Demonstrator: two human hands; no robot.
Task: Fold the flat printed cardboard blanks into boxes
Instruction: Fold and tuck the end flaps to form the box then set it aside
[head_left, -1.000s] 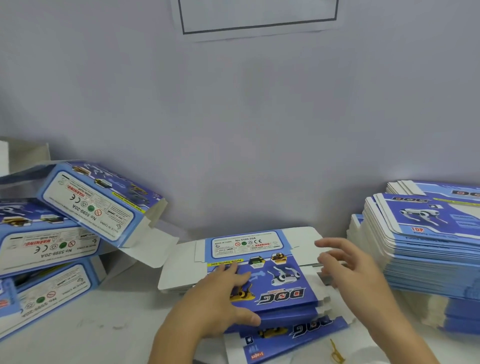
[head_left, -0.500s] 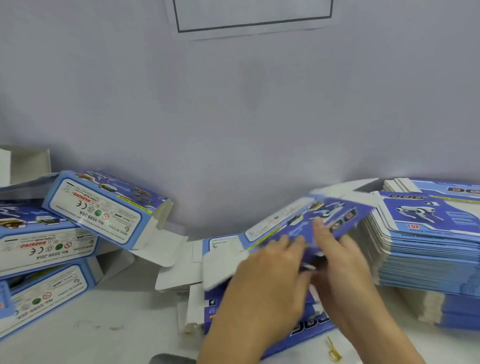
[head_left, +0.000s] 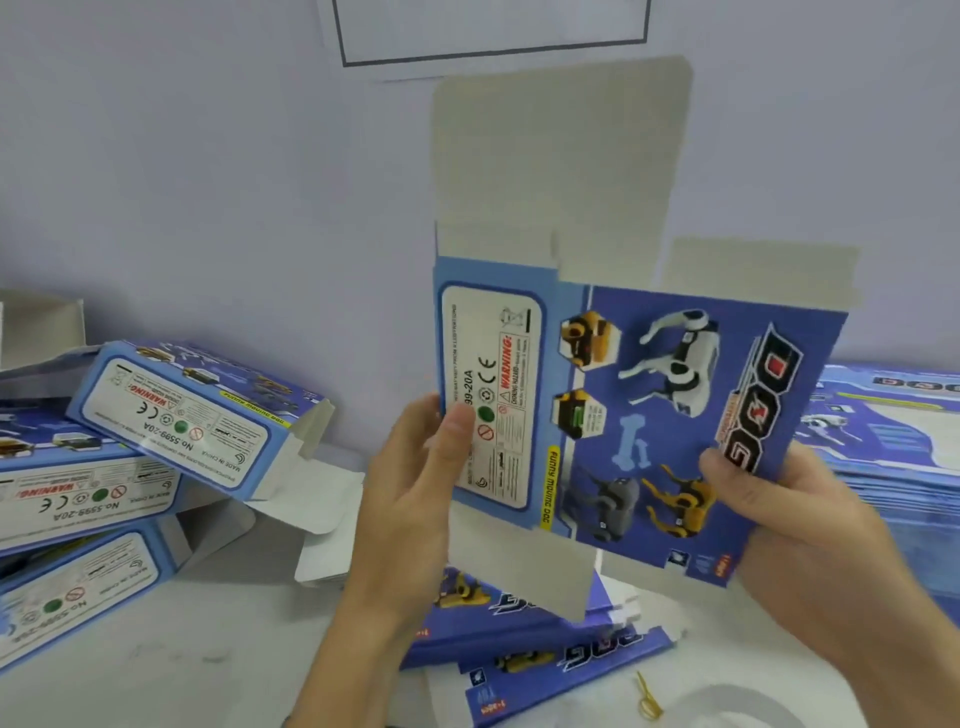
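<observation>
centre of frame: flat box blank (head_left: 639, 415) held upright, left hand (head_left: 415, 499) and right hand (head_left: 779, 525) pinching opposite edges. risk: a loose pinch would let it sag or crease off its fold lines.

We see only two bare hands and forearms. Our left hand (head_left: 415, 488) wears no ring, no glove and no watch, and the forearm below it has no sleeve. Our right hand (head_left: 795, 540) is also bare, with an uncovered wrist and forearm. The nails on the fingers (head_left: 457, 431) are short and plain, without polish.
</observation>
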